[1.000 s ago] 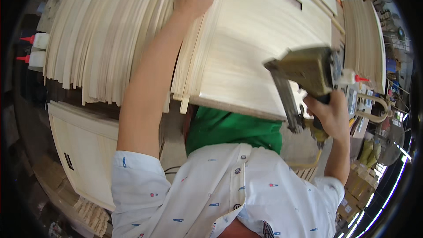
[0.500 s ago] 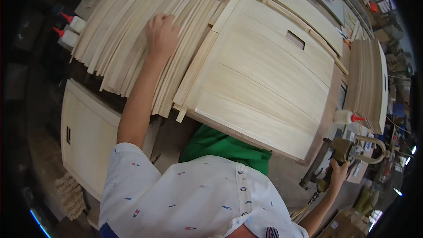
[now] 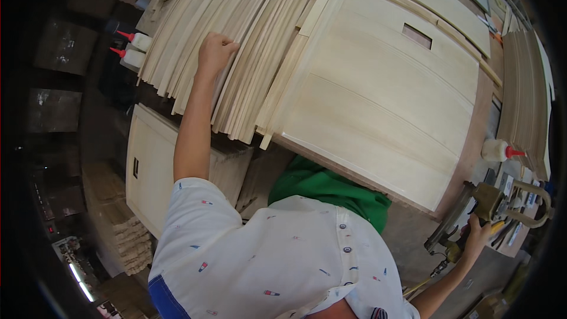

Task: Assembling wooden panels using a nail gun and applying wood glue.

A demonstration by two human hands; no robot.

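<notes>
**Status of Work, Head View**

Head view: your right grip is closed around the handle of the nail gun, beyond the near right corner of the desk. The tool is clear of the panel, and a yellow hose runs from it toward your forearm.

Your left grip is narrow, with the fingers curled, over the row of loose strips. Whether it pinches a strip or only rests there, you cannot tell from this angle.

Progress, by judgement: partway. The panel lies flat on the desk between your two grips, its rectangular cutout near the far right corner. Edge strips lie along its left side and a long strip along its far side; whether they are fastened does not show. The near and right edges show no such strips, and many loose strips remain unplaced.

Position reference: the panel is to the right of your left grip and to the left of your right grip, touching neither. A red-tipped white bottle stands out just past the nail gun.
</notes>
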